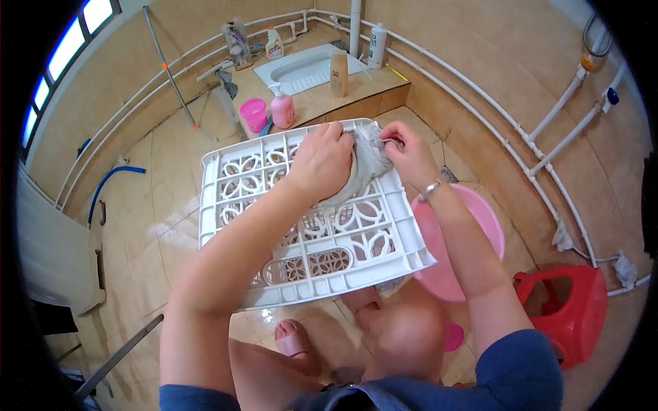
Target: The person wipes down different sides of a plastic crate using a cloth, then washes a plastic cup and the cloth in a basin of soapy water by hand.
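Note:
A white plastic rack (pixel 315 226) with a cut-out petal pattern rests in front of me, above my knees. My left hand (pixel 323 161) presses a grey cloth (pixel 364 164) against the rack's upper part, its fingers curled over the cloth. At the rack's upper right edge, my right hand (pixel 406 154) pinches the cloth's other end between thumb and fingers. A silvery bracelet circles the right wrist.
Right of the rack sits a pink basin (pixel 473 219), with a red plastic stool (pixel 579 315) beyond it. A pink pump bottle (pixel 282 108), pink cup (pixel 253 114) and beige bottle (pixel 338 73) stand near the squat toilet (pixel 308 68). Pipes line the walls.

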Action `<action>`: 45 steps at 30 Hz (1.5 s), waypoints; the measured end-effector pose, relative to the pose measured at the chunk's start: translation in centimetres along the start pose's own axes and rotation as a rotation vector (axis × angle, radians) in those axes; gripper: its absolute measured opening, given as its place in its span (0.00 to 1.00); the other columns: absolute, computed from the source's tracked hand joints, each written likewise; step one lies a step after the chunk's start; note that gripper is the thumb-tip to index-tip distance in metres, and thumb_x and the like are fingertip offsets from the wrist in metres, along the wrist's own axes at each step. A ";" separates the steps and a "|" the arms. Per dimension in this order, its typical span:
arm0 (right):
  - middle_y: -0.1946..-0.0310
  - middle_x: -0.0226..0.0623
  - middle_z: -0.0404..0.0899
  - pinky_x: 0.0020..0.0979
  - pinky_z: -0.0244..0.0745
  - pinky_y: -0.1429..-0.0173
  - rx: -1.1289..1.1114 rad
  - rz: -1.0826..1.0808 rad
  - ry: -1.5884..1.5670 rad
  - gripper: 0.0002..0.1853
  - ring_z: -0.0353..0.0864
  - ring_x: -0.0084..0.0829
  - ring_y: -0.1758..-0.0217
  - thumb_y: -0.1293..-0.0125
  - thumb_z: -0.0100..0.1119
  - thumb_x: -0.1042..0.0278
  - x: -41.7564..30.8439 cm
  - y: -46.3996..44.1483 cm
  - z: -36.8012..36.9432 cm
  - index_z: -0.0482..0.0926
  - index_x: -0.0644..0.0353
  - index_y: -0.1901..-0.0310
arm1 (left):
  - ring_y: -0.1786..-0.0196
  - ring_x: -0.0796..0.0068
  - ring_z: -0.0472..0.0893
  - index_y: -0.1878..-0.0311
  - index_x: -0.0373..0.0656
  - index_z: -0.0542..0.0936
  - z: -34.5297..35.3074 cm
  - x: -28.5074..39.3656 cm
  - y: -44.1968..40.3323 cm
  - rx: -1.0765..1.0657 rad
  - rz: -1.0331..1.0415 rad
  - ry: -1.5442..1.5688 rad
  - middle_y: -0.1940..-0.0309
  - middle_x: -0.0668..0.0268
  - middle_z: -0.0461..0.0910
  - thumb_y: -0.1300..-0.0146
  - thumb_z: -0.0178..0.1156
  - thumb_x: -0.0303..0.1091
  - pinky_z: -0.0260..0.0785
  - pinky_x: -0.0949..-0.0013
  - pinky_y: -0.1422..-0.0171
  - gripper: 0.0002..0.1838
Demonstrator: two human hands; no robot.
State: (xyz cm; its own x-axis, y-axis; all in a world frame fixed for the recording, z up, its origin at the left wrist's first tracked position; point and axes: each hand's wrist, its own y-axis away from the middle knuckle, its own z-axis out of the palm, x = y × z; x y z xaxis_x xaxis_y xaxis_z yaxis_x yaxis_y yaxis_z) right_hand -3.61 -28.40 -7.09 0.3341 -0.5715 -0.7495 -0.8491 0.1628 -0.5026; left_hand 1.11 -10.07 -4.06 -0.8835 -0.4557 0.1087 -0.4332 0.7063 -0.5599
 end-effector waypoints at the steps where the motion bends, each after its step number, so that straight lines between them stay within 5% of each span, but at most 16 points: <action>1: 0.72 0.37 0.78 0.28 0.72 0.64 0.047 0.172 -0.118 0.07 0.78 0.26 0.70 0.45 0.51 0.77 0.2 0.5 -0.3 0.74 0.61 0.64 | 0.58 0.57 0.72 0.67 0.37 0.75 0.0 0.1 -0.1 0.003 0.001 0.002 0.65 0.57 0.72 0.50 0.53 0.26 0.66 0.62 0.53 0.07; 2: 0.70 0.34 0.79 0.25 0.73 0.64 0.012 0.304 -0.192 0.08 0.77 0.19 0.68 0.44 0.53 0.76 0.2 0.5 -0.9 0.74 0.64 0.61 | 0.58 0.57 0.72 0.67 0.37 0.75 0.1 0.1 0.0 -0.002 -0.017 0.003 0.65 0.57 0.72 0.50 0.54 0.27 0.66 0.61 0.53 0.07; 5: 0.70 0.36 0.79 0.25 0.73 0.63 0.049 0.401 -0.205 0.10 0.78 0.22 0.68 0.46 0.54 0.76 -0.4 -0.2 -1.2 0.76 0.64 0.61 | 0.59 0.57 0.72 0.68 0.37 0.75 0.2 0.1 0.0 0.002 -0.033 -0.001 0.66 0.57 0.71 0.50 0.54 0.28 0.66 0.61 0.54 0.06; 9: 0.72 0.36 0.80 0.25 0.74 0.63 0.089 0.182 -0.030 0.09 0.78 0.24 0.69 0.49 0.57 0.75 0.9 -3.3 -0.3 0.78 0.64 0.64 | 0.60 0.57 0.72 0.69 0.37 0.75 0.3 0.0 0.1 0.035 -0.038 0.011 0.67 0.57 0.71 0.50 0.55 0.28 0.66 0.61 0.55 0.06; 14: 0.74 0.36 0.81 0.26 0.74 0.66 -0.297 0.284 0.174 0.13 0.79 0.26 0.72 0.57 0.65 0.69 2.9 -7.7 0.5 0.81 0.63 0.67 | 0.60 0.57 0.72 0.69 0.37 0.75 0.4 0.0 0.1 0.058 -0.035 0.000 0.67 0.57 0.71 0.50 0.54 0.28 0.66 0.61 0.56 0.06; 19: 0.72 0.35 0.81 0.27 0.75 0.65 -0.588 0.390 0.336 0.10 0.78 0.24 0.72 0.54 0.63 0.72 -1.0 -9.4 -0.4 0.82 0.62 0.67 | 0.60 0.57 0.72 0.68 0.37 0.75 0.5 0.0 0.2 0.057 -0.042 0.000 0.68 0.57 0.71 0.49 0.54 0.29 0.66 0.61 0.56 0.06; 21: 0.73 0.41 0.81 0.31 0.75 0.68 -0.416 0.269 0.547 0.12 0.79 0.30 0.75 0.59 0.64 0.72 -1.4 -8.6 0.3 0.82 0.58 0.68 | 0.60 0.57 0.72 0.68 0.37 0.75 0.6 -0.1 0.2 0.069 -0.032 -0.002 0.68 0.57 0.71 0.49 0.54 0.29 0.66 0.60 0.55 0.06; 25: 0.76 0.43 0.79 0.35 0.77 0.68 0.187 -0.041 0.604 0.06 0.79 0.30 0.72 0.48 0.55 0.70 2.8 -5.7 0.8 0.80 0.61 0.74 | 0.60 0.56 0.72 0.68 0.37 0.75 0.5 -0.1 0.3 0.045 -0.030 -0.012 0.67 0.56 0.71 0.49 0.54 0.29 0.66 0.60 0.55 0.06; 26: 0.76 0.43 0.79 0.35 0.77 0.68 0.187 -0.040 0.601 0.06 0.79 0.30 0.72 0.48 0.55 0.70 3.4 -5.3 0.0 0.80 0.61 0.74 | 0.60 0.56 0.72 0.68 0.37 0.75 0.5 -0.1 0.3 0.048 -0.029 0.001 0.67 0.56 0.71 0.49 0.53 0.29 0.66 0.60 0.55 0.07; 28: 0.75 0.39 0.78 0.34 0.77 0.70 -0.007 0.653 0.136 0.11 0.79 0.28 0.70 0.41 0.53 0.62 3.9 -4.6 -1.8 0.78 0.61 0.71 | 0.60 0.56 0.72 0.68 0.38 0.75 0.4 -0.1 0.2 0.055 -0.029 0.015 0.67 0.56 0.71 0.49 0.53 0.29 0.66 0.60 0.54 0.07; 31: 0.72 0.34 0.77 0.31 0.78 0.71 -0.143 0.862 0.036 0.14 0.78 0.25 0.71 0.38 0.49 0.57 1.9 -2.6 -3.2 0.75 0.60 0.66 | 0.59 0.56 0.72 0.68 0.38 0.74 0.3 0.1 0.0 0.033 -0.067 0.026 0.66 0.56 0.71 0.49 0.53 0.29 0.65 0.60 0.55 0.06; 35: 0.70 0.29 0.75 0.26 0.76 0.72 -0.232 0.969 -0.243 0.15 0.76 0.22 0.72 0.37 0.47 0.55 1.0 -1.6 -4.1 0.73 0.58 0.63 | 0.63 0.56 0.73 0.71 0.39 0.73 -0.2 0.2 -0.1 0.079 -0.021 -0.007 0.70 0.57 0.72 0.49 0.53 0.32 0.66 0.59 0.59 0.06; 37: 0.73 0.29 0.75 0.24 0.73 0.73 -0.462 0.873 -0.327 0.14 0.74 0.22 0.72 0.38 0.50 0.53 2.1 -1.2 -4.0 0.74 0.56 0.67 | 0.66 0.56 0.74 0.73 0.39 0.72 -0.3 0.4 0.0 0.118 0.020 -0.006 0.73 0.58 0.73 0.49 0.53 0.32 0.67 0.59 0.62 0.06; 41: 0.75 0.29 0.74 0.24 0.70 0.73 -0.439 0.791 -0.290 0.14 0.73 0.23 0.73 0.40 0.55 0.52 4.0 -0.9 -4.6 0.74 0.54 0.68 | 0.75 0.57 0.75 0.79 0.41 0.72 -0.6 0.6 0.1 0.023 0.060 0.050 0.80 0.61 0.73 0.49 0.53 0.33 0.67 0.58 0.69 0.08; 43: 0.74 0.30 0.75 0.25 0.71 0.72 -0.113 0.875 -0.800 0.12 0.74 0.23 0.73 0.41 0.58 0.55 3.7 -1.5 -5.2 0.75 0.55 0.69 | 0.77 0.57 0.74 0.81 0.41 0.72 -0.6 0.5 0.1 0.021 0.069 0.062 0.82 0.62 0.73 0.49 0.53 0.34 0.67 0.58 0.71 0.09; 45: 0.73 0.31 0.77 0.25 0.71 0.70 0.043 0.794 -0.940 0.11 0.75 0.24 0.72 0.42 0.59 0.58 3.2 -2.1 -4.6 0.75 0.57 0.69 | 0.75 0.58 0.75 0.79 0.41 0.72 -0.6 0.6 0.1 0.024 0.112 0.118 0.80 0.62 0.73 0.48 0.53 0.34 0.67 0.59 0.69 0.08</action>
State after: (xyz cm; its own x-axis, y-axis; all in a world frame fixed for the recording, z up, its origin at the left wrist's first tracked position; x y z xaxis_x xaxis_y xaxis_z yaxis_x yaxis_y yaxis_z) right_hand -2.66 -34.32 -6.44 -0.0894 0.4966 -0.8633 -0.9429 0.2371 0.2340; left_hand 0.47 -9.92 -3.50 -0.9414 -0.3071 0.1394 -0.3277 0.7354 -0.5931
